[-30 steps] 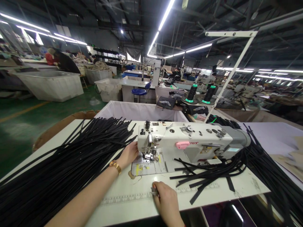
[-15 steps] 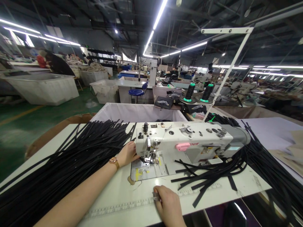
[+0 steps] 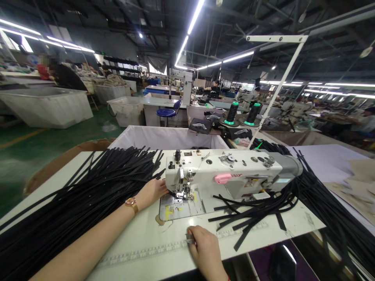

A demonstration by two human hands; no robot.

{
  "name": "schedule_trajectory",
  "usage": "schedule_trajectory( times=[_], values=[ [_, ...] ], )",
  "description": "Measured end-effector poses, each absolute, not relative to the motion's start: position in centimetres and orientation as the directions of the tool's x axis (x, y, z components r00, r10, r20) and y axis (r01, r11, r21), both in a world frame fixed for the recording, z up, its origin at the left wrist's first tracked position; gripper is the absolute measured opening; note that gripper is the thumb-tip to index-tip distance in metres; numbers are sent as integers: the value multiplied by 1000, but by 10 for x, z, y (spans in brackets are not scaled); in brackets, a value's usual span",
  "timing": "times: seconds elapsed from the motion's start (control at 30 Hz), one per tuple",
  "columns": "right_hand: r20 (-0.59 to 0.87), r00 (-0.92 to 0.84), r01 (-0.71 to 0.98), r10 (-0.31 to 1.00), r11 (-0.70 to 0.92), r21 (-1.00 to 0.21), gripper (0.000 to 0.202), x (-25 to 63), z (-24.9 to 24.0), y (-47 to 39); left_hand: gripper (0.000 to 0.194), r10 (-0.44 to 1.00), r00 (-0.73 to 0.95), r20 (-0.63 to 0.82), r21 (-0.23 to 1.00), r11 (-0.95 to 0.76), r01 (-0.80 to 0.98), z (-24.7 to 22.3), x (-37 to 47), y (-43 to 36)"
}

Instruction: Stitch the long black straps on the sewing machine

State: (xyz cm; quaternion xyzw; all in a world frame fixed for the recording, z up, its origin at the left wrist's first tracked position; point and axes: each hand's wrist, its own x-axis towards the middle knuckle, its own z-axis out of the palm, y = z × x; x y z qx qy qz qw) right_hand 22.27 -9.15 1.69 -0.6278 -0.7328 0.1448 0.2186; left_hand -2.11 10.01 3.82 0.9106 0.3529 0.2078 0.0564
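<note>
**Left Hand Meets Sewing Machine Beside a Spread of Black Strips**

On a pale worktable, a person's left hand sits at the machine's needle end, just left of the presser foot. Its fingertips are partly hidden and point at the foot; whether they pinch a strip cannot be told. The strips lie left of that hand, their long axis slanting from the near left toward the machine, with the far ends fanned just beyond the fingers. The left hand is plainly nearer to them. The right hand, closer to the table's front edge, curls around a small metal object above a printed measuring scale. To its right, a looser bunch of strips trails out from beneath the machine's arm.
</note>
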Motion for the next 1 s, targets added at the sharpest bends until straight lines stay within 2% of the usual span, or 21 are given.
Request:
schedule_trajectory(
  times=[0.2,0.27,0.43,0.6,0.7,0.83,1.0],
  values=[
    [120,-137,863,983,178,-474,25,224,18,-90,42,595,778,204,23,-797,603,32,-36,73],
    [122,-132,869,984,174,-463,25,223,18,-91,43,594,781,193,-12,-795,607,31,-35,69],
    [116,-114,859,987,156,-488,28,222,18,-93,40,604,776,182,16,-791,612,30,-32,71],
    [117,-117,859,986,160,-486,27,223,17,-93,34,594,791,146,-38,-795,605,32,-28,64],
    [107,-119,860,987,156,-485,27,223,18,-92,26,601,793,96,-27,-795,606,37,-17,49],
    [88,-128,870,988,155,-469,25,222,21,-90,15,678,735,-8,-40,-735,677,44,7,28],
    [97,-128,865,987,159,-476,27,223,19,-91,21,729,684,-24,-51,-684,728,42,23,16]
  ],
)
